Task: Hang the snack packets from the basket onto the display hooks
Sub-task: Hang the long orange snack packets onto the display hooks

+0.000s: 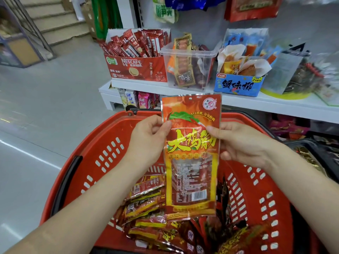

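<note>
A long red and orange snack packet (191, 154) with yellow lettering stands upright over the red plastic basket (108, 154). My left hand (148, 138) pinches its left edge near the top. My right hand (236, 142) grips its right edge, thumb across the front. Several more snack packets (146, 209) of the same kind lie piled in the bottom of the basket. Hanging packets (251, 8) show at the top of the white display wall; the hooks themselves are hidden behind them.
A white shelf (275, 105) runs behind the basket with a red Nescafe box (135, 67), a clear plastic tub (187, 68) and a blue carton (238, 85). Lower shelves hold more goods. Grey floor and stairs lie to the left.
</note>
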`<state>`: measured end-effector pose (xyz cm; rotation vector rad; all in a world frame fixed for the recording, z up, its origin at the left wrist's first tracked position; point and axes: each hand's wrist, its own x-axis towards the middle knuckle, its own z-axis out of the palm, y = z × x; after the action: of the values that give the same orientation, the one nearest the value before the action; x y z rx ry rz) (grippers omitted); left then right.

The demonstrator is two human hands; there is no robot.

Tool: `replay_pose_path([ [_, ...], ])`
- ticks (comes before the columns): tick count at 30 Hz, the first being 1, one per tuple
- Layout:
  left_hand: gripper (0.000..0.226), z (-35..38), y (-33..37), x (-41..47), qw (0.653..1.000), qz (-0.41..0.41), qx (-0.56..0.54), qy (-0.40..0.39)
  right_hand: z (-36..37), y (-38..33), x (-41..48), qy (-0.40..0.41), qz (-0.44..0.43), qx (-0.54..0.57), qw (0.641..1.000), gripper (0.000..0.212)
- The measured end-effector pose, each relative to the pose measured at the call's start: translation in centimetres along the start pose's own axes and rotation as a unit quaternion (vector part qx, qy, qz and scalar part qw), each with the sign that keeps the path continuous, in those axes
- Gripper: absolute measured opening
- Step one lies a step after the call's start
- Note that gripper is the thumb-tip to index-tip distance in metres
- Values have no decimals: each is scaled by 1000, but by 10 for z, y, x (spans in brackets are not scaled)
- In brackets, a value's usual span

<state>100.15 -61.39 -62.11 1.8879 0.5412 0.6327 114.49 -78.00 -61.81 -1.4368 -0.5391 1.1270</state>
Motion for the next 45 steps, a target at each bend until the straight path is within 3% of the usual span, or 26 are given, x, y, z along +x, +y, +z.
replay_pose_path([
  [3, 21, 2, -9, 6, 994, -75, -3, -80, -6, -4, -6, 60, 20, -12, 998, 27],
  [5, 17, 6, -32, 16, 976, -98, 117, -158, -10, -3, -4, 141, 22, -58, 988, 26],
  [6, 16, 9, -45, 20, 949, -87, 216, -214, -11, 0, -2, 177, 26, -85, 980, 30],
  [8, 20, 18, -76, 20, 849, -53, 403, -338, -12, 12, 6, 217, 32, -130, 967, 37],
  [11, 32, 37, -113, 15, 674, -11, 561, -481, -6, 30, 12, 233, 27, -196, 952, 34],
  [12, 37, 41, -120, 15, 639, -7, 581, -504, -4, 34, 13, 230, 17, -220, 948, 30],
  [14, 37, 48, -130, 14, 616, -4, 601, -509, 0, 33, 11, 237, -19, -242, 941, 26],
  [16, 28, 49, -135, 13, 631, 13, 607, -483, -1, 31, 8, 245, -57, -269, 930, 46],
  [17, 25, 46, -138, 14, 657, 22, 600, -456, -1, 28, 6, 241, -70, -290, 924, 53],
  [19, 20, 36, -135, 17, 745, -1, 548, -381, -2, 23, 2, 230, -94, -310, 917, 45],
  [22, 10, 10, -117, 25, 887, -86, 398, -217, -1, 10, -1, 208, -65, -305, 927, 31],
  [26, 35, -25, -83, 22, 967, -172, 171, -81, -3, -10, -7, 180, -40, -239, 953, 32],
  [29, 40, -42, -39, 6, 987, -160, -18, -17, 9, -30, -18, 202, -59, -139, 968, 33],
  [33, 45, -50, 39, -8, 974, -151, -159, 56, 43, -62, -45, 223, -60, -47, 972, 22],
  [35, 48, -59, 84, -11, 973, -132, -181, 50, 57, -94, -69, 244, -71, -74, 964, 19],
  [39, 55, -91, 200, -13, 961, -125, -245, 18, 75, -187, -128, 290, -77, -111, 947, 39],
  [42, 58, -113, 299, -12, 956, -135, -260, 1, 93, -262, -176, 264, -79, -91, 957, 54],
  [45, 60, -125, 392, -18, 978, -107, -178, -27, 112, -341, -228, 291, -132, -71, 945, 17],
])
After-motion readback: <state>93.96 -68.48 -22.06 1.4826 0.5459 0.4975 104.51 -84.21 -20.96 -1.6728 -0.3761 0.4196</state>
